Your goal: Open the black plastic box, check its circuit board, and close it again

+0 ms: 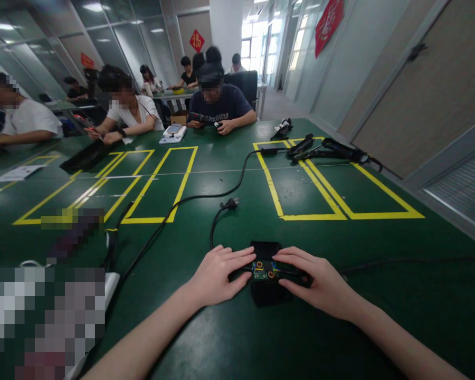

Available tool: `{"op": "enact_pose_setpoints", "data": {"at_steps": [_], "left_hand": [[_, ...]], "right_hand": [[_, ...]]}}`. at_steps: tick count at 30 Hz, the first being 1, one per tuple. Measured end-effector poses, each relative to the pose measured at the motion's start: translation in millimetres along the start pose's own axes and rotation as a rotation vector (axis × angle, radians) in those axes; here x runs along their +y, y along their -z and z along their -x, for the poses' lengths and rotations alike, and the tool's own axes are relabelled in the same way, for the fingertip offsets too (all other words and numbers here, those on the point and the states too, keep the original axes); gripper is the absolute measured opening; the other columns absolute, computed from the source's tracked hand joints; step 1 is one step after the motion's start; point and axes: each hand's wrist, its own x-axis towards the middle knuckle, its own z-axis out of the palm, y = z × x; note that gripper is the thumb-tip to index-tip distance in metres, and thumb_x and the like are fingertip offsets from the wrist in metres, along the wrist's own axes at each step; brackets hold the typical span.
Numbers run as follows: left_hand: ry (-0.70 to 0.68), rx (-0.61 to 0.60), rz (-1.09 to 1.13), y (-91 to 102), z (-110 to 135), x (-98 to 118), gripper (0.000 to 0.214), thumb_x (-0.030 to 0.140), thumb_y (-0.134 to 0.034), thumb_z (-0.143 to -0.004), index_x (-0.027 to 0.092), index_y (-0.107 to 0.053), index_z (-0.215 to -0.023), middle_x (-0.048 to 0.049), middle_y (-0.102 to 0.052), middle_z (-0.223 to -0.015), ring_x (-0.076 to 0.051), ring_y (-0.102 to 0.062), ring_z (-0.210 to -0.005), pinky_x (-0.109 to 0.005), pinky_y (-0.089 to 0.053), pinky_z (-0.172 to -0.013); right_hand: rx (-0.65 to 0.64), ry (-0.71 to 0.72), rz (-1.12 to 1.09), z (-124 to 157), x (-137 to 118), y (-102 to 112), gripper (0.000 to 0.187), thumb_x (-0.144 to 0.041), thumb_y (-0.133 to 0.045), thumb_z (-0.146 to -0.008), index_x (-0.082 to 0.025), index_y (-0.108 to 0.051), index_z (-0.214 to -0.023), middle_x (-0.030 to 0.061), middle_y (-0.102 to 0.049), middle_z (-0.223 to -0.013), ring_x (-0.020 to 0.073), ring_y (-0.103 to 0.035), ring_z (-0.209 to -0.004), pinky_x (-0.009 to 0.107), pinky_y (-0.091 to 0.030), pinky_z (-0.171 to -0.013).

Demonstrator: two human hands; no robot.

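Note:
A small black device (266, 248) with an exposed green circuit board (264, 269) lies on the green table (237, 338) just in front of me. My left hand (219, 272) rests flat beside its left side, fingers stretched toward the board. My right hand (314, 282) lies on the device's right side, fingers extended and touching its black casing. A thin black cord with a plug (231, 203) runs from the device's left side toward the table's middle.
Yellow tape rectangles (340, 214) mark the table. A long black cable (206, 198) crosses to black tools (332, 150) at the far right. A white power strip (111, 279) sits at left. Several people work at the far end, one holding a black tool (200, 119).

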Motion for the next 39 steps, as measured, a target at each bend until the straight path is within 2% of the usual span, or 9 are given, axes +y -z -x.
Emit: {"op": "enact_pose_setpoints", "data": {"at_steps": [3,6,10,18,20,22,24,31,39], "left_hand": [[-0.048,0.035,-0.001,-2.2,2,-3,0.039,0.026,-0.059,-0.101,0.024,-0.064,-0.14,-0.0107,-0.068,-0.142,-0.022,-0.077,-0.104,-0.039,-0.059,-0.089],[-0.068,0.152,-0.007,-5.2,3,-4,0.035,0.029,-0.058,-0.103,0.023,-0.064,-0.137,-0.0128,-0.069,-0.141,-0.022,-0.076,-0.107,-0.035,-0.06,-0.084],[-0.029,0.272,0.007,-5.9,1,-4,0.02,0.031,-0.057,-0.105,0.02,-0.074,-0.106,-0.0061,-0.079,-0.099,-0.017,-0.076,-0.081,-0.028,-0.057,-0.072],[-0.027,0.22,0.074,3.5,3,4,0.027,0.035,-0.051,-0.105,0.019,-0.071,-0.098,-0.0021,-0.072,-0.078,-0.013,-0.067,-0.063,-0.023,-0.049,-0.06],[-0.036,0.165,0.101,0.3,6,12,0.033,0.05,-0.06,-0.098,0.019,-0.069,-0.098,-0.0022,-0.073,-0.08,-0.015,-0.069,-0.064,-0.026,-0.05,-0.061],[0.001,0.124,0.079,-6.7,8,21,0.064,0.077,-0.073,-0.075,0.019,-0.066,-0.101,-0.0022,-0.074,-0.084,-0.019,-0.071,-0.067,-0.029,-0.051,-0.061],[0.058,0.052,0.018,-14.8,8,29,0.079,0.087,-0.077,-0.058,0.021,-0.065,-0.099,-0.0009,-0.074,-0.082,-0.023,-0.073,-0.07,-0.03,-0.053,-0.062],[0.057,0.056,0.053,-19.7,5,27,0.029,0.039,-0.073,-0.081,0.022,-0.069,-0.104,-0.0019,-0.078,-0.088,-0.019,-0.074,-0.07,-0.026,-0.052,-0.06],[0.001,0.118,-0.052,-5.6,1,13,0.029,0.041,-0.072,-0.085,0.019,-0.07,-0.102,-0.005,-0.073,-0.086,-0.022,-0.069,-0.075,-0.032,-0.054,-0.068]], "right_hand": [[-0.004,-0.016,-0.009,-1,-2,1,0.029,-0.021,-0.063,-0.093,-0.023,-0.069,-0.122,0.0089,-0.073,-0.12,0.0205,-0.076,-0.102,0.03,-0.064,-0.085],[0.037,-0.053,-0.014,-2,-4,2,0.031,-0.024,-0.06,-0.095,-0.024,-0.068,-0.125,0.0105,-0.07,-0.124,0.0165,-0.074,-0.08,0.026,-0.062,-0.064],[0.075,-0.089,0.005,-3,-2,7,0.025,-0.029,-0.057,-0.098,-0.023,-0.07,-0.118,0.0089,-0.072,-0.108,0.0147,-0.067,-0.065,0.026,-0.057,-0.055],[0.044,-0.047,-0.052,-1,2,19,0.043,-0.044,-0.046,-0.108,-0.02,-0.08,-0.1,0.004,-0.068,-0.07,0.0154,-0.06,-0.056,0.026,-0.046,-0.051],[0.02,-0.021,-0.101,1,1,20,0.049,-0.05,-0.046,-0.108,-0.02,-0.081,-0.092,0.003,-0.064,-0.066,0.014,-0.057,-0.054,0.025,-0.042,-0.05],[-0.013,-0.02,-0.132,2,-1,23,0.055,-0.056,-0.045,-0.107,-0.019,-0.08,-0.087,0.003,-0.063,-0.064,0.0131,-0.055,-0.053,0.025,-0.04,-0.049],[-0.066,-0.026,-0.148,3,-2,25,0.058,-0.059,-0.044,-0.107,-0.019,-0.079,-0.084,0.0032,-0.063,-0.063,0.0126,-0.054,-0.052,0.025,-0.039,-0.048],[-0.144,-0.029,-0.15,1,0,24,0.052,-0.054,-0.048,-0.106,-0.018,-0.078,-0.083,0.0029,-0.065,-0.065,0.012,-0.054,-0.053,0.024,-0.041,-0.049],[-0.094,-0.027,0.007,4,7,15,0.044,-0.045,-0.046,-0.109,-0.021,-0.077,-0.088,0.0028,-0.069,-0.073,0.0142,-0.063,-0.06,0.026,-0.046,-0.053]]}}
